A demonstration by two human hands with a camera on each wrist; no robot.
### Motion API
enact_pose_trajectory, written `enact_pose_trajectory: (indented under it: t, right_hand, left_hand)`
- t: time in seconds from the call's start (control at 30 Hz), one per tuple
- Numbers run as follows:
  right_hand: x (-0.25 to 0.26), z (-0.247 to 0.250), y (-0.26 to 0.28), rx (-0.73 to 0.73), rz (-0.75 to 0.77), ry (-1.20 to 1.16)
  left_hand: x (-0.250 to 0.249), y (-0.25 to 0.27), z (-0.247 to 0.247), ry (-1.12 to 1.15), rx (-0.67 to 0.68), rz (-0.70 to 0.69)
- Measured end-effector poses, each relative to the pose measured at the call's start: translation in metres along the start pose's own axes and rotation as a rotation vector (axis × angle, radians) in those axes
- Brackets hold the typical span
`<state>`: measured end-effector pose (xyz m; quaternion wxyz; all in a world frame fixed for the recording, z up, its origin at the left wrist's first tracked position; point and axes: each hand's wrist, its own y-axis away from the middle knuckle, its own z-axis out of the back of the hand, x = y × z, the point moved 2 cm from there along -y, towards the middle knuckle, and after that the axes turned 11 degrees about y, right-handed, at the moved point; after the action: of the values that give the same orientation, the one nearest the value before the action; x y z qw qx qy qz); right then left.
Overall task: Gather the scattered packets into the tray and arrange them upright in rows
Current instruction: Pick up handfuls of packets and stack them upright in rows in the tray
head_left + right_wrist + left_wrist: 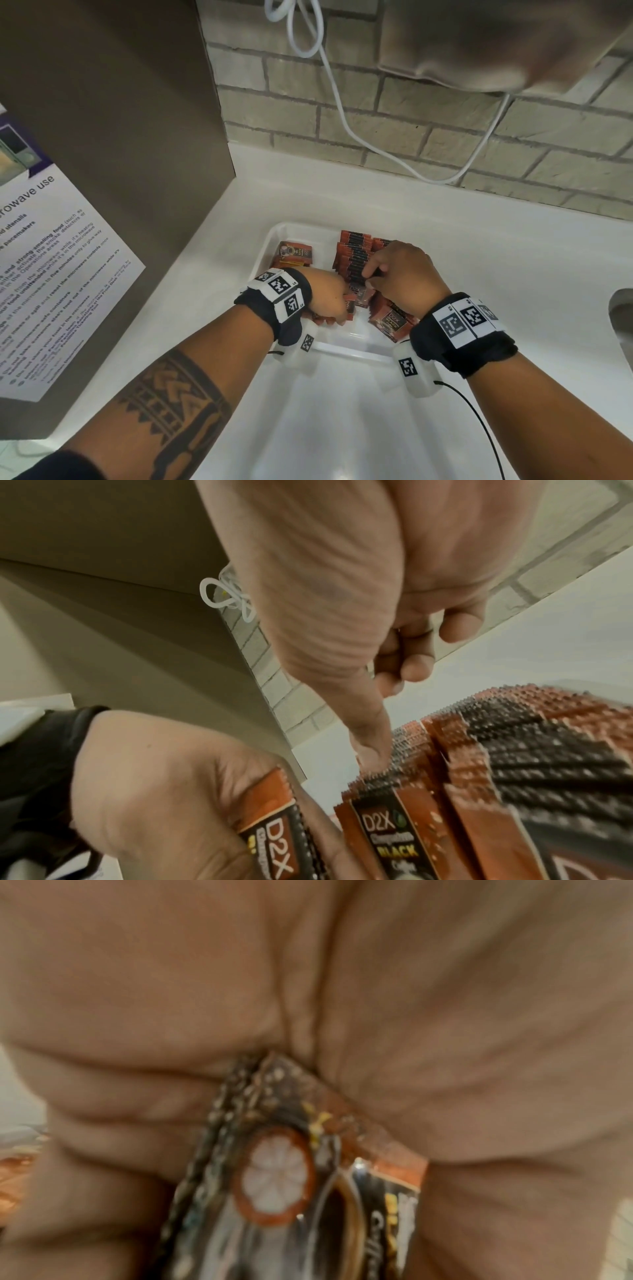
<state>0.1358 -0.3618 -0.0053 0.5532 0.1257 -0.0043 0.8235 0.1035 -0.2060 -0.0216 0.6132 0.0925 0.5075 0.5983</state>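
Note:
A white tray (274, 233) sits on the white counter. A row of orange-and-black packets (353, 254) stands upright at its far right. My right hand (369, 279) pinches the near end of that row between thumb and index finger; in the right wrist view the thumb (371, 753) meets the packet tops (548, 750). My left hand (342, 308) grips a small bundle of packets (274, 1177) low in the tray's near left. Its D2X packet (274, 823) also shows in the right wrist view. Loose packets (296, 255) lie flat at the far left, and more (392, 322) lie under my right wrist.
A brown cabinet side (137, 137) with a microwave notice (51, 274) stands to the left. A brick wall (411, 130) with a hanging white cable (346, 120) lies behind. A sink edge (621, 318) shows at the right. A cloth (479, 44) hangs at the top right.

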Motion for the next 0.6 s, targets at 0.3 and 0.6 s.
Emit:
enact_pose_trajectory:
  t: [0.3, 0.6]
  right_hand:
    - [0.008, 0.023, 0.015, 0.034, 0.067, -0.424]
    - [0.009, 0.029, 0.011, -0.036, 0.028, -0.465]
  left_hand:
    - [0.019, 0.015, 0.016, 0.658, -0.026, -0.282]
    - [0.022, 0.017, 0.014, 0.725, -0.066, -0.420]
